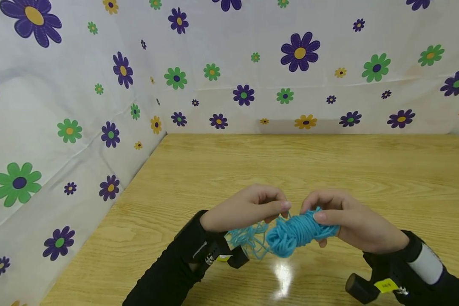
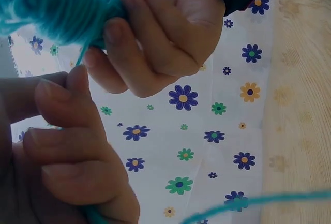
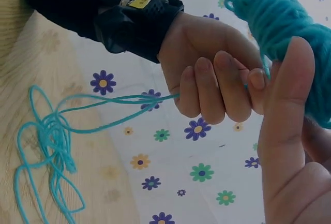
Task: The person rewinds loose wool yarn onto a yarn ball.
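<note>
A skein of blue yarn (image 1: 300, 229), wound round its middle with loops at the end, is gripped by my right hand (image 1: 352, 219), thumb on the near side and fingers behind. Just left of it, my left hand (image 1: 248, 208) pinches a strand of the yarn between thumb and forefinger. The right wrist view shows the left hand's other fingers (image 3: 207, 87) curled, with strands trailing out from under them. Those strands run down to a loose tangle of yarn (image 3: 54, 141) on the table. In the left wrist view a short strand links the skein (image 2: 62, 9) to the left fingertips.
The wooden table (image 1: 214, 165) reflects light near its front. A white flowered cloth (image 1: 222, 55) stands along its back and left side. Each wrist wears a black strap with a small camera (image 1: 361, 288).
</note>
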Available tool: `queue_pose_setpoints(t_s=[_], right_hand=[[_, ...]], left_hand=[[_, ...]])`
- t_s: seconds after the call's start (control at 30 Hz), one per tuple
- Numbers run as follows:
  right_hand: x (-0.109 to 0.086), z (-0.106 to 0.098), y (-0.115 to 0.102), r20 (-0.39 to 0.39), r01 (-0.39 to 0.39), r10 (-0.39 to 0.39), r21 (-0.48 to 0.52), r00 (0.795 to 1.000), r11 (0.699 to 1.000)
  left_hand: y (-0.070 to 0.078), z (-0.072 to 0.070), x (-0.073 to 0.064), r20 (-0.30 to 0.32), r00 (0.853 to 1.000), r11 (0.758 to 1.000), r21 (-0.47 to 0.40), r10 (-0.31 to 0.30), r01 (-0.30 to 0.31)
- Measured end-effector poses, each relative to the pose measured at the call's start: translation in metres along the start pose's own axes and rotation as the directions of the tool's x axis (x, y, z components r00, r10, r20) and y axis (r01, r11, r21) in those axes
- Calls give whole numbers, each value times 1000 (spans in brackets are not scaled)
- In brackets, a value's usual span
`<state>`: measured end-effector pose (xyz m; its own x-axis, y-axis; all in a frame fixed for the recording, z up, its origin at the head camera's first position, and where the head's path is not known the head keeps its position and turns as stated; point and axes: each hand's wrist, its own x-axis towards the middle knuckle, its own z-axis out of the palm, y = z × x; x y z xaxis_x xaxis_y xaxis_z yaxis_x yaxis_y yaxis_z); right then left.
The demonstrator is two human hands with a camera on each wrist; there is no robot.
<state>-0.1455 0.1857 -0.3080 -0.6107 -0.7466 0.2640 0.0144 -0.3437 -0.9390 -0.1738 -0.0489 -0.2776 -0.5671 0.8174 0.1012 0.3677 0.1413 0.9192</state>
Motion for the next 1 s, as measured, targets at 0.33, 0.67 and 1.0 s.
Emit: queue_pose_setpoints(t_s=[0.33,0.67,1.0], right_hand=[[2,3,2,11,-68,70,-163,997,984],[6,8,-2,-148,-193,151,-335,977,922],[7,8,-4,-378,-277,93,-470,921,838]], left_hand=[[3,-1,-2,16,1000,1000,-9,17,-17],[9,1,-6,-8,999,998,48,31,-30],[8,2,-6,-35,998,993,107,45,-41]])
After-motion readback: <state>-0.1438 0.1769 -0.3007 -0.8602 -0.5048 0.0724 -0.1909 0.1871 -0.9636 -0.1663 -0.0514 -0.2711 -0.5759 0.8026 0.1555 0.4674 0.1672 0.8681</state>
